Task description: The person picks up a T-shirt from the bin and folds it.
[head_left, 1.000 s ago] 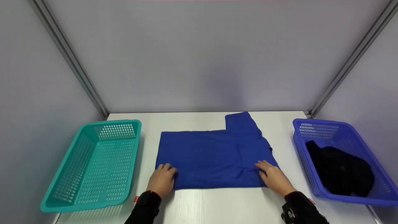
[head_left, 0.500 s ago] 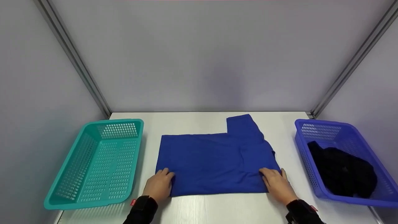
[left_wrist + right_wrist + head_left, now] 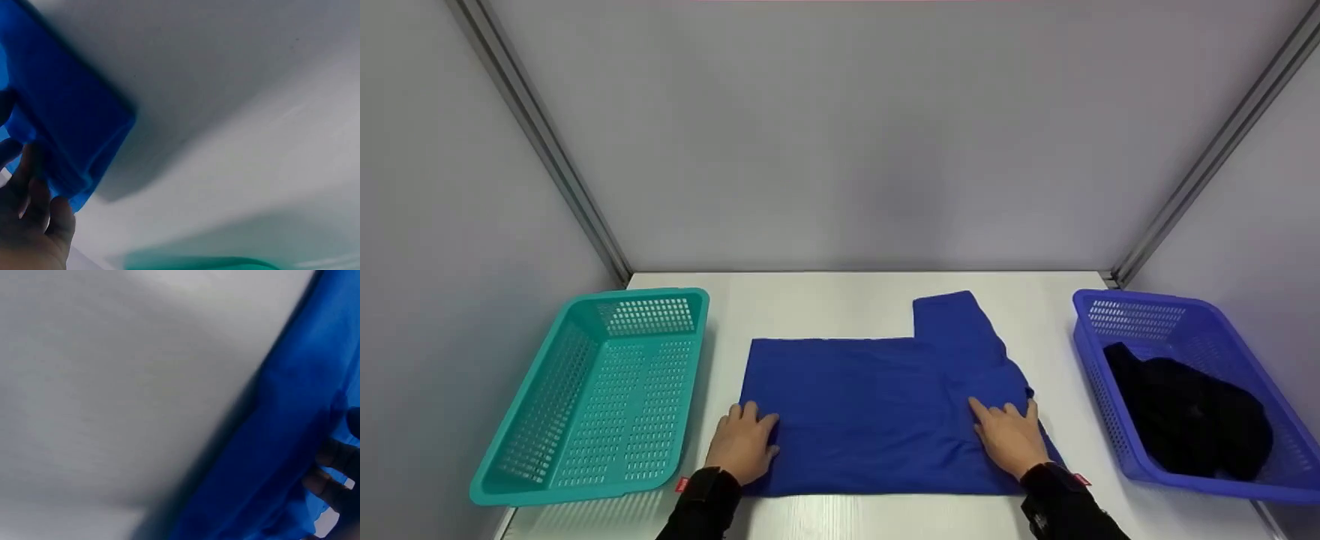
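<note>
A blue short-sleeved shirt [image 3: 855, 409], folded lengthwise, lies flat on the white table with one sleeve pointing away at the right. My left hand [image 3: 741, 444] rests on its near left corner, fingers spread over the fabric. At the near right part of the shirt, my right hand [image 3: 1011, 437] touches the cloth with its fingers apart, among small wrinkles. In the left wrist view, the left fingers [image 3: 37, 199] lie along the shirt's edge [image 3: 73, 112]. The right wrist view shows the right fingertips [image 3: 320, 484] on the blue cloth [image 3: 270, 439].
A green perforated basket [image 3: 676, 420] stands on the left of the table [image 3: 817, 300]. On the right is a purple basket [image 3: 1099, 420] with a crumpled black garment [image 3: 1192, 416] in it. Grey panel walls enclose the table's back and sides.
The blue shirt has slid toward the near table edge with both hands on it. The right hand has shifted further onto the cloth, its fingers now more spread.
</note>
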`<state>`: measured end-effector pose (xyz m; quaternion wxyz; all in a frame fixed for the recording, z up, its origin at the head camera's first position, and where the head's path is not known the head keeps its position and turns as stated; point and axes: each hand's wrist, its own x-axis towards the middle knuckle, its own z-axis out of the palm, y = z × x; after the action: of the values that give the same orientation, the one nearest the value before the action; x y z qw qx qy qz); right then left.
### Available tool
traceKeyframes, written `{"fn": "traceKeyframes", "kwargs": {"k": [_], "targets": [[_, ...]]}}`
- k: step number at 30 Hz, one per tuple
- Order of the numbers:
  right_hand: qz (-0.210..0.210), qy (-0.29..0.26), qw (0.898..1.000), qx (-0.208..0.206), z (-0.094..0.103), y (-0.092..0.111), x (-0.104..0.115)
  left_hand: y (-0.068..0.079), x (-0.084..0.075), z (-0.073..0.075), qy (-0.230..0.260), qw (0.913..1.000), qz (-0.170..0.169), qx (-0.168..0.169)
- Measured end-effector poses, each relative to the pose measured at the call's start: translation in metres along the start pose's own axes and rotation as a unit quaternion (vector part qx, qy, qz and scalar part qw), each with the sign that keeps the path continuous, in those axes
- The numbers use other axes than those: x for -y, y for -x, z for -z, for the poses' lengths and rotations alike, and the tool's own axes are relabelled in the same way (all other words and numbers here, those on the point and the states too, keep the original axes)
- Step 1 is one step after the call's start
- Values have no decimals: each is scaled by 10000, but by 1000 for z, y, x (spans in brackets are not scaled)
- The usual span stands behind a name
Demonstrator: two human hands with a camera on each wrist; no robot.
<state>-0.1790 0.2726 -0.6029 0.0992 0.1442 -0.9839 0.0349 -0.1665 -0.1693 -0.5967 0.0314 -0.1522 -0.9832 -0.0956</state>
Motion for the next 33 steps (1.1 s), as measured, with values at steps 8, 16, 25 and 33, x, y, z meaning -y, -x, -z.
{"fn": "traceKeyframes", "kwargs": {"k": [8,16,25,33], "targets": [[117,-225,9996,-80,-5,-6,-4,-1,1,4,199,9991,-320,-168],[-109,-568,9983,-120,-2,-9,0,-4,-2,10,212,9991,-275,231],[-565,-728,9937,642,1,-13,2,-3,-5,10,324,9985,142,428],[-374,-778,9963,-40,-2,-13,5,0,-3,6,-64,9999,-58,112]]}}
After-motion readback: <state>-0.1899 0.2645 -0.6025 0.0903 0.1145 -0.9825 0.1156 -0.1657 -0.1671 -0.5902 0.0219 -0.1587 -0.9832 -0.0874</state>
